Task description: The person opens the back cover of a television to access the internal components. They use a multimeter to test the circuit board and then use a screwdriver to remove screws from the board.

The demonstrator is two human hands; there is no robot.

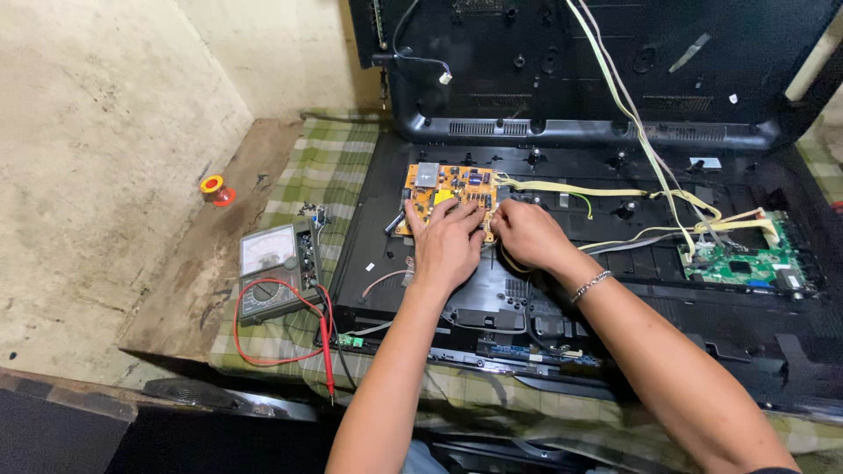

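An orange circuit board [443, 186] lies on the open black back of a flat television [615, 290]. My left hand [446, 246] rests on the board's near edge, fingers spread over its components. My right hand [527, 235], with a metal bracelet at the wrist, pinches at the board's right near corner, where pale flat cables [571, 189] join it. What the fingertips grip is hidden. A green circuit board [746, 259] sits at the right of the panel, linked by the same cables.
An analog multimeter [274, 270] with red and black probe leads [327, 351] lies on a green plaid cloth [329, 162] to the left. A small solder spool [213, 188] stands on the wooden bench. The television's black rear cover [597, 61] leans upright behind.
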